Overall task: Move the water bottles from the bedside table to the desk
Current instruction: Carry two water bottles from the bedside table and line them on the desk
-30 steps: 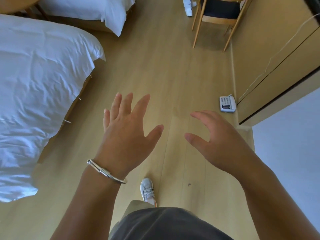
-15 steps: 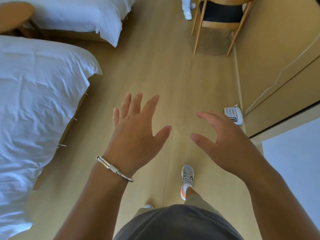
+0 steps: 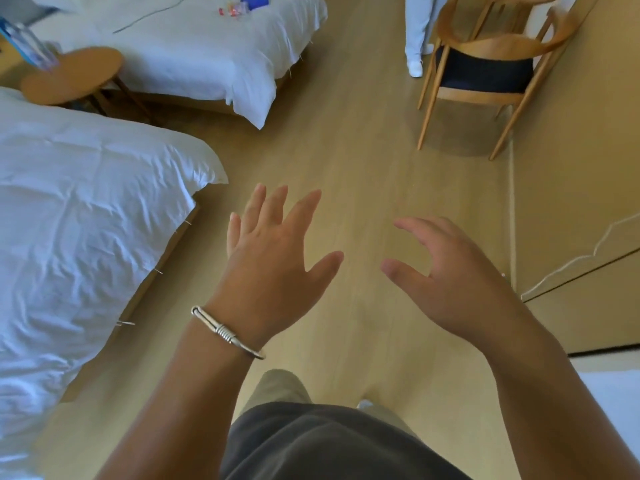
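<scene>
- Walking toward the bedside worktop (image 3: 71, 76) looks like the step in hand: both hands hold nothing, and the one water bottle (image 3: 29, 46) I can make out stands at the far edge of that round wooden top, up at 10 o'clock in the view and well apart from either hand.
- The left hand (image 3: 273, 268) hangs over the floor (image 3: 346, 150) with its fingers (image 3: 306, 209) straight and spread, a metal bangle (image 3: 227, 332) on the wrist.
- The right hand (image 3: 450, 282) floats just beside it toward 3 o'clock, fingers loosely curved and apart, thumb out, gripping nothing.
- To do this well, I'd judge the person should turn toward 10 o'clock and come in along the gap between the two beds, then take the bottle around its middle so it stays upright.
- The bottle is blurred and cut by the frame edge; I cannot tell how many stand there, nor whether they are full.
- The near bed (image 3: 86, 220) runs along 9 o'clock, its corner jutting out close to the left hand; the sheet overhang could catch a leg on the turn.
- The far bed (image 3: 207, 53) lies at 11 o'clock, and the worktop sits squeezed between the two, so the approach is narrow.
- A wooden chair (image 3: 485, 67) with a dark seat stands at 1 o'clock, and another person's legs (image 3: 417, 32) just beside it.
- Open floor runs straight ahead toward 12 o'clock, the widest lane for moving.
- A wood-panelled wall (image 3: 571, 185) closes the 3 o'clock side; no desk is plainly in view.
</scene>
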